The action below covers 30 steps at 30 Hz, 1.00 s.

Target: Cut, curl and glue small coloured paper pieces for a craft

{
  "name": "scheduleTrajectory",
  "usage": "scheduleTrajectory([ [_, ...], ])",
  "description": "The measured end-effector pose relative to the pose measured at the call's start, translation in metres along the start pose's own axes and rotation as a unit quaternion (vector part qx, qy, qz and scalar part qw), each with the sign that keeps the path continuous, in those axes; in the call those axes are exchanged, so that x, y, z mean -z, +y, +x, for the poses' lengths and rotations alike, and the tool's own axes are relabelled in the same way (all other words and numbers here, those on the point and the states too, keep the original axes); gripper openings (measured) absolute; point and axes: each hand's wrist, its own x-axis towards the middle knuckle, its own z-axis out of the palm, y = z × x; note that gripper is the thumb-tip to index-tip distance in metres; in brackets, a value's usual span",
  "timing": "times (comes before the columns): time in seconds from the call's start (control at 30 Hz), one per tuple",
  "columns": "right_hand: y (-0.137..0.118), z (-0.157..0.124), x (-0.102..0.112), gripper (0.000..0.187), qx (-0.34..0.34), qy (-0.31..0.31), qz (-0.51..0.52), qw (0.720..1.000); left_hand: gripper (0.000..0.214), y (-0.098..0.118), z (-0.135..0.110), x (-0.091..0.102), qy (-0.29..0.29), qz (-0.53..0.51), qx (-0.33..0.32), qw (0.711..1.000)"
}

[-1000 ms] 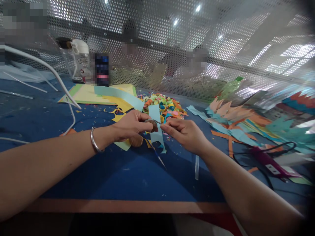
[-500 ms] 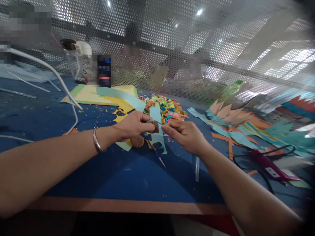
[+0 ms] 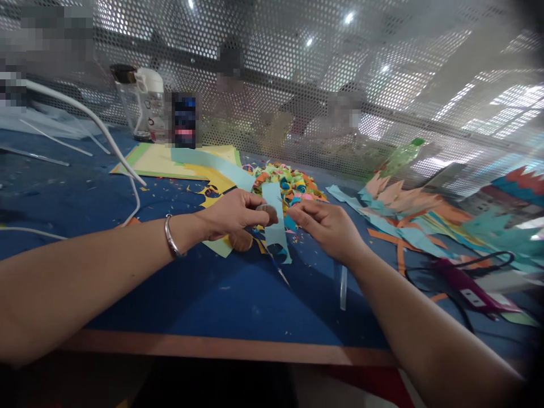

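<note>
My left hand [image 3: 232, 214], with a silver bangle on the wrist, is closed round brown-handled scissors [image 3: 255, 226] and a long light blue paper strip [image 3: 274, 224]. The strip runs from the far left, over my fingers, and hangs down to the blue table [image 3: 204, 294] with cut-out notches at its lower end. The scissor blades point down and right toward the table. My right hand [image 3: 327, 226] sits just right of the strip, fingers curled in a pinch near its edge; whether they grip the paper is unclear.
A heap of small curled coloured paper pieces [image 3: 289, 181] lies behind my hands. Yellow and green sheets [image 3: 170, 161], a bottle [image 3: 142, 105] and white cables [image 3: 106, 141] are at the back left. Cut orange and blue paper [image 3: 403, 215] and a purple glue gun [image 3: 467, 283] lie right. A perforated metal screen stands behind.
The view has shifted slightly. My right hand's fingers have drawn back a little from the strip, and the scissors stay in my left hand.
</note>
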Motion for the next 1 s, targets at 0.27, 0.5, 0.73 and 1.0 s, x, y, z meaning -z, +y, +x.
scheduleTrajectory([
  [0.27,0.009,0.002,0.006,0.047,-0.003,0.078,-0.088,0.993,0.025,0.003,-0.010,0.001,-0.127,0.024,0.038,0.991],
  [0.5,0.014,0.005,0.004,0.049,-0.011,0.042,-0.135,0.990,0.038,0.010,-0.014,0.008,-0.165,0.267,-0.050,0.948],
  [0.73,0.019,0.008,0.000,0.046,-0.039,0.002,-0.129,0.991,0.052,0.006,-0.006,0.015,-0.056,0.387,-0.065,0.918],
  [1.0,0.023,0.013,-0.012,0.026,-0.049,0.003,-0.065,0.997,0.017,-0.019,0.009,0.026,0.045,0.375,-0.087,0.922],
])
